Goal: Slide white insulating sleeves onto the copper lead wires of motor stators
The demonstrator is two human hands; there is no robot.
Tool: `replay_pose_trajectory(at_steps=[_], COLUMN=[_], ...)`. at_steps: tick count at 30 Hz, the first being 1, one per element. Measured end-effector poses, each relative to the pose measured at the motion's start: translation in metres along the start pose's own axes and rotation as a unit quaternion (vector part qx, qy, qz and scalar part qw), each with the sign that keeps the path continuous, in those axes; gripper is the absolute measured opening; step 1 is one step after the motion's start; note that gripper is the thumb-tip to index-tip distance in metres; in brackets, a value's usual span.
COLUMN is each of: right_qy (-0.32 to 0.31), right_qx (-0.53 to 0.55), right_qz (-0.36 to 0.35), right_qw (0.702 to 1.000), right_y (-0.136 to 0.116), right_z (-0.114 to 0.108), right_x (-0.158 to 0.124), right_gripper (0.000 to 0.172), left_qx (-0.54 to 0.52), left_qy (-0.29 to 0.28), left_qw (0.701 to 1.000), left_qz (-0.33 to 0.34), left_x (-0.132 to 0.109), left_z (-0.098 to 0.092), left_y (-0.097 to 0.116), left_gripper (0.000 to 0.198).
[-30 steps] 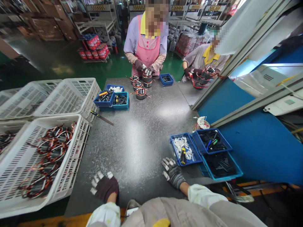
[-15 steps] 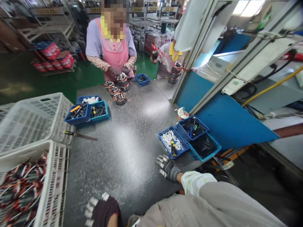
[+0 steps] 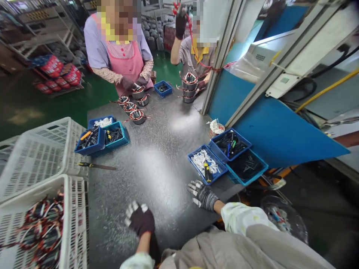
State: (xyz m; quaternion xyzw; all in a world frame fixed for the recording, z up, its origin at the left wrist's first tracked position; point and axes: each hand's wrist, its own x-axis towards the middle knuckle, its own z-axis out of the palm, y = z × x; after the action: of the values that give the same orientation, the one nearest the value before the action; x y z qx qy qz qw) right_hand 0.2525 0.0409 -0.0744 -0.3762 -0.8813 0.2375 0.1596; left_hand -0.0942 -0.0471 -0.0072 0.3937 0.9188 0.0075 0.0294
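My left hand [image 3: 140, 218], in a dark glove with white fingertips, lies on the grey tabletop [image 3: 117, 209] with its fingers apart and holds nothing. Farther right, my right hand [image 3: 202, 194], in a grey glove with white fingertips, rests near the table's edge, fingers spread and nothing in them. Just beyond it is a blue tray of white pieces [image 3: 200, 160] with a yellow-and-black-handled tool [image 3: 207, 172] on top. Beside that tray stand a blue tray of black pieces [image 3: 221, 144] and a teal tray [image 3: 244, 168] of black strips.
White plastic crates [image 3: 67, 194] with wire-wound motor stators [image 3: 46, 228] stand at the left. A file [image 3: 101, 166] lies beside them, near more trays [image 3: 116, 138]. Across the table, a co-worker in a pink apron [image 3: 126, 61] handles stators [image 3: 137, 116]; another co-worker holds red wires. A metal post [image 3: 218, 67] rises at right.
My left hand has moved forward and to the right over the tabletop. My right hand stays near the tray. The far co-worker's raised hand with red wires is higher, and the view has shifted.
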Motion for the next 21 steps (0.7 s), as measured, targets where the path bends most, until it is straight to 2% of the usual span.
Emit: replay_pose_trajectory(at_steps=[1,3,5,7,12,16,19,21], right_qy=[-0.015,-0.046,-0.071,-0.087,-0.110,-0.110,-0.099,-0.105], right_qx=[-0.005,-0.013,-0.009,-0.001,0.015,0.047,0.067,0.085], right_qz=[-0.004,-0.008,-0.009,-0.003,0.021,-0.003,-0.018,-0.003], right_qw=[1.000,0.999,0.997,0.996,0.994,0.993,0.993,0.991], right_y=[0.006,0.018,0.027,0.033,0.032,0.029,0.028,0.027], right_z=[0.011,0.030,0.043,0.051,0.052,0.043,0.040,0.041], right_x=[-0.003,-0.009,-0.014,-0.017,-0.017,-0.016,-0.016,-0.016], right_gripper=[0.074,0.078,0.079,0.079,0.081,0.080,0.080,0.080], left_qx=[-0.007,-0.028,-0.078,-0.134,-0.125,-0.029,0.026,0.044], left_qy=[-0.008,-0.046,-0.086,-0.121,-0.092,-0.089,-0.075,-0.057], left_qw=[1.000,0.992,0.969,0.941,0.884,0.861,0.863,0.869], left_qz=[0.023,0.110,0.218,0.287,0.442,0.500,0.499,0.490], left_x=[0.012,0.040,0.071,0.104,0.167,0.196,0.212,0.223], left_z=[0.001,0.003,0.000,-0.010,-0.050,-0.068,-0.070,-0.068], left_y=[0.023,0.070,0.119,0.167,0.285,0.372,0.431,0.468], left_gripper=[0.076,0.064,0.055,0.052,0.051,0.048,0.049,0.051])
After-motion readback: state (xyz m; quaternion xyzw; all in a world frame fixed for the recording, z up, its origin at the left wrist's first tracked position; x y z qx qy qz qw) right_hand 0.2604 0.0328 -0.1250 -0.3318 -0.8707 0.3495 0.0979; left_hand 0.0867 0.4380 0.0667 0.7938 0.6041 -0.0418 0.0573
